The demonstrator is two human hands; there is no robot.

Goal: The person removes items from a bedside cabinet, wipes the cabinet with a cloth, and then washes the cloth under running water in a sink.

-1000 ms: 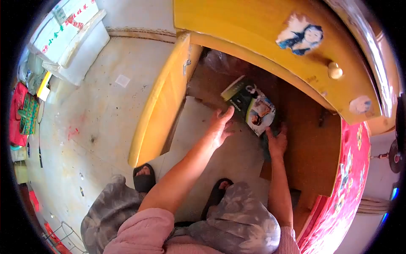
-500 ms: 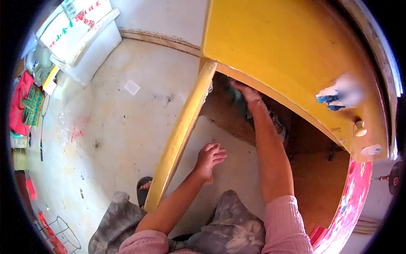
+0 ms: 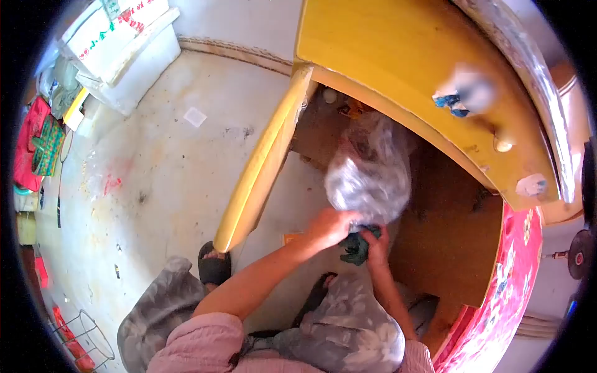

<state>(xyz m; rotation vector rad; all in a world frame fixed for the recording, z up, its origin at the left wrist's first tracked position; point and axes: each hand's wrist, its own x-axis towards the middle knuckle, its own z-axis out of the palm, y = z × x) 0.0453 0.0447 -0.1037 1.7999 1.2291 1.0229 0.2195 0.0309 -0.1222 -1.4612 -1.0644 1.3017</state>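
Note:
A clear, crinkled plastic bag (image 3: 370,186) hangs in front of the open yellow cabinet (image 3: 373,43), with something reddish faintly visible through it. My left hand (image 3: 331,229) is closed on the near end of this bag. A dark green crumpled bundle (image 3: 354,248), perhaps a plastic bag or cloth, is bunched right below it. My right hand (image 3: 377,245) has its fingers wrapped around the green bundle, close beside my left hand. Some fingertips of both hands are hidden by the bag and the bundle.
The yellow cabinet door (image 3: 264,168) stands open at my left. Small items, including a pale round one (image 3: 329,95), lie inside the cabinet. White foam boxes (image 3: 134,74) stand at the far left. A red floral cloth (image 3: 497,292) hangs at the right. A wire rack (image 3: 87,339) is at lower left.
My right hand has come back out of the cabinet with the green bundle, and the clear bag is now in front of the opening. My left hand has moved up and right to grip the bag.

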